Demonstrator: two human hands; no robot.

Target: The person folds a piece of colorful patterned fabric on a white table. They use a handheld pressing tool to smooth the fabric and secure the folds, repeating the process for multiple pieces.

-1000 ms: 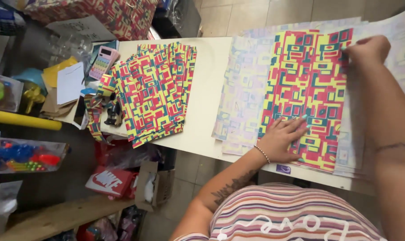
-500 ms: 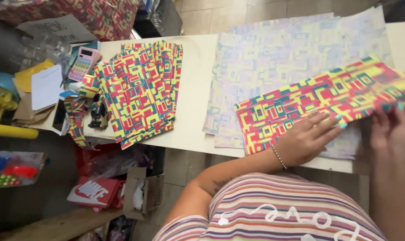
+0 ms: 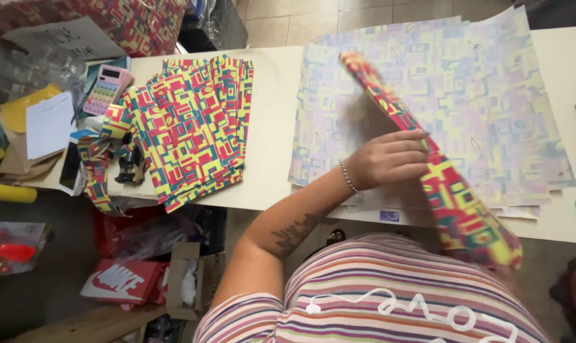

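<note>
Fingers [image 3: 407, 151] of the left hand [image 3: 384, 160] extended, lying close together, flat against the upper face of a folded patterned sheet [image 3: 440, 178] at mid-frame; not clenched, pressing rather than pinching, thumb hidden beneath or behind the paper. Sheet raised off the table and tilted on edge, long axis running diagonally from the upper centre of the frame down to the lower right, where the near end hangs over the table's front edge above the striped shirt [image 3: 389, 298]. Sheet immediately right of the fingertips, touching them; wrist with a beaded bracelet [image 3: 346, 178] toward the left. Right hand not visible, presumably under the lower-right end of the sheet; grip impossible to tell.

Beneath and behind the hand, a spread stack of pale, face-down sheets [image 3: 491, 108] covering the right half of the cream table [image 3: 272, 127]. Well apart at left centre, a fanned pile of finished bright folded pieces [image 3: 192, 127]. Further toward the upper left edge, a pink calculator [image 3: 104, 89], white and yellow papers [image 3: 46, 124], a black stapler-like tool [image 3: 130, 170]. Lower left, on the floor, a red shoebox [image 3: 119, 282].
</note>
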